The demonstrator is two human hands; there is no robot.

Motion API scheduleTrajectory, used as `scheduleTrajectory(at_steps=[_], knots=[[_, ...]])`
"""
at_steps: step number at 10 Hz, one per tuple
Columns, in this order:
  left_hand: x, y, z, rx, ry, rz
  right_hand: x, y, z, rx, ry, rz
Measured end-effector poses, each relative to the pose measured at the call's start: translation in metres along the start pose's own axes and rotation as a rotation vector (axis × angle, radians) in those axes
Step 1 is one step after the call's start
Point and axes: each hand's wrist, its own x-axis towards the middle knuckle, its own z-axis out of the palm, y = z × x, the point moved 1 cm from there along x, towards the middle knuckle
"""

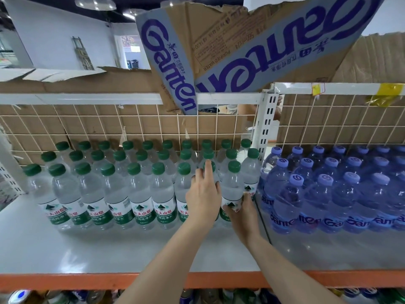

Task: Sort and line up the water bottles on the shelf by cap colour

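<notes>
Front row of green-capped bottles [140, 194] on white shelf [109, 249], lined up left of the upright post [266, 126]; purple-capped bottles [328, 194] grouped to the right, well sorted already. Left hand [203, 200] laid over one front-row bottle [210, 170], fingers fairly straight against its shoulder and cap, not clearly wrapped round it (thumb hidden, so grip uncertain). Right hand [243, 212] holding neighbouring bottle [233, 189] low at the label, fingers curled round its base. Judged step: nudging the last two green-capped bottles into line.

Risks: bottles packed touching, so a sideways push could topple neighbours in a chain; pressing high with the left hand may tip the bottle backward into the second row. Torn cardboard box [219, 51] hanging above could snag a raised hand.
</notes>
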Motion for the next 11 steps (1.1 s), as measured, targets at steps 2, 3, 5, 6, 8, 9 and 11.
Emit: scheduleTrajectory(at_steps=[2,3,5,6,8,9,11], knots=[[0.002,-0.002,0.000,0.015,-0.029,0.018,-0.002,-0.006,-0.001,-0.041,0.007,0.027],[0.002,-0.002,0.000,0.014,-0.033,0.030,-0.008,-0.009,0.001,-0.073,0.060,-0.025],[-0.001,-0.003,0.001,0.011,-0.006,0.042,-0.019,-0.017,-0.008,-0.135,0.052,-0.133],[-0.004,0.000,0.002,-0.019,0.020,0.010,-0.015,-0.018,-0.019,-0.182,-0.006,-0.150],[-0.008,0.011,0.007,-0.035,0.066,-0.068,-0.005,-0.027,-0.053,-0.116,-0.204,-0.086],[-0.008,0.015,0.010,-0.087,0.045,-0.169,-0.003,-0.024,-0.067,-0.090,-0.284,-0.085],[-0.034,0.029,0.011,-0.276,0.111,-0.293,-0.015,-0.023,-0.108,0.032,-0.319,-0.121]])
